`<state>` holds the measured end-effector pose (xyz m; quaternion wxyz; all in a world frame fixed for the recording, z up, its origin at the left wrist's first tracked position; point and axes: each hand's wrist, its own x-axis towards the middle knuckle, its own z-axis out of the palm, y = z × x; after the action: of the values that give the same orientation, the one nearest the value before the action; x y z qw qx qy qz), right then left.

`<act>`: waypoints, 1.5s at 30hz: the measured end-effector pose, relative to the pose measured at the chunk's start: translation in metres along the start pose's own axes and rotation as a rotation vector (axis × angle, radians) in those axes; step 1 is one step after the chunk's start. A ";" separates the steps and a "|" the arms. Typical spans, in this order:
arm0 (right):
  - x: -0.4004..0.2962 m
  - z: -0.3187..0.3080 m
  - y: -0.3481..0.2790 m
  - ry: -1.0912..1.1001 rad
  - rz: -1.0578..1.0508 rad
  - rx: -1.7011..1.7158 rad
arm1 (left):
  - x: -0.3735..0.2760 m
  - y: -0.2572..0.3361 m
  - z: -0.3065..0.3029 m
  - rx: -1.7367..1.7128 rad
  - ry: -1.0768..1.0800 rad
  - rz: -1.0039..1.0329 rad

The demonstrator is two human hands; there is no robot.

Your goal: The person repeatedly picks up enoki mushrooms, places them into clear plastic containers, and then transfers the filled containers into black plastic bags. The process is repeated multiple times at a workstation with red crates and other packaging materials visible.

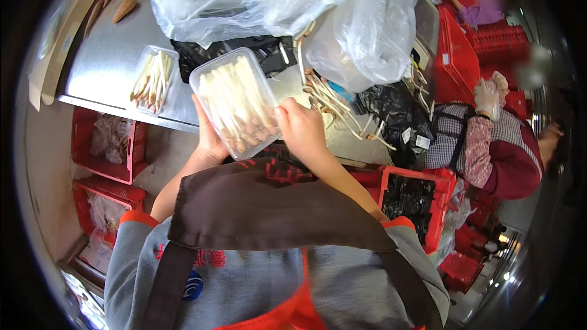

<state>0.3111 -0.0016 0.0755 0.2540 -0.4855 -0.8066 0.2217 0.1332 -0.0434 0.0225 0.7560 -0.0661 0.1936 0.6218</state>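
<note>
Between both hands I hold a clear plastic tray (236, 103) filled with pale stalks that have brownish tips, tilted above the table's front edge. My left hand (211, 137) supports its left and lower side, the fingers partly hidden by it. At the tray's right edge, my right hand (300, 126) grips the rim between thumb and fingers. A second clear tray of similar stalks (153, 80) lies on the metal table (105, 59) to the left. Loose stalks with brown ends (332, 96) are scattered to the right of my right hand.
Large clear plastic bags (257, 4) cover the back of the table, with black plastic (394, 114) at the right. Brown tubers (124, 8) lie back left. Red crates (133, 151) stand below left, and another (412, 211) at right. A co-worker in a checked apron (486, 142) is at the right.
</note>
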 end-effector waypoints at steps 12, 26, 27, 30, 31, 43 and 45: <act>-0.003 -0.006 0.002 0.162 -0.137 0.019 | 0.002 -0.002 -0.011 -0.140 0.026 -0.039; 0.002 -0.053 -0.039 0.105 -0.323 0.185 | 0.028 -0.006 0.001 -0.043 -0.001 0.136; 0.004 -0.055 -0.041 0.117 -0.349 0.189 | 0.033 -0.006 -0.003 -0.037 0.004 0.147; 0.005 -0.064 -0.047 0.193 -0.391 0.171 | 0.041 -0.006 -0.013 -0.317 -0.324 -0.003; 0.003 -0.072 -0.046 0.185 -0.346 0.150 | 0.045 -0.004 -0.017 -0.442 -0.459 -0.066; -0.008 -0.072 0.033 0.331 0.340 0.793 | 0.053 -0.015 -0.035 -0.166 -0.105 -0.128; -0.008 -0.068 0.035 0.332 0.360 0.797 | 0.056 -0.021 -0.058 -0.017 -0.035 -0.076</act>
<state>0.3799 0.0135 0.1052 0.5038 -0.5110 -0.5100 0.4742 0.1495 -0.0164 -0.0542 0.7818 -0.0688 0.1723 0.5953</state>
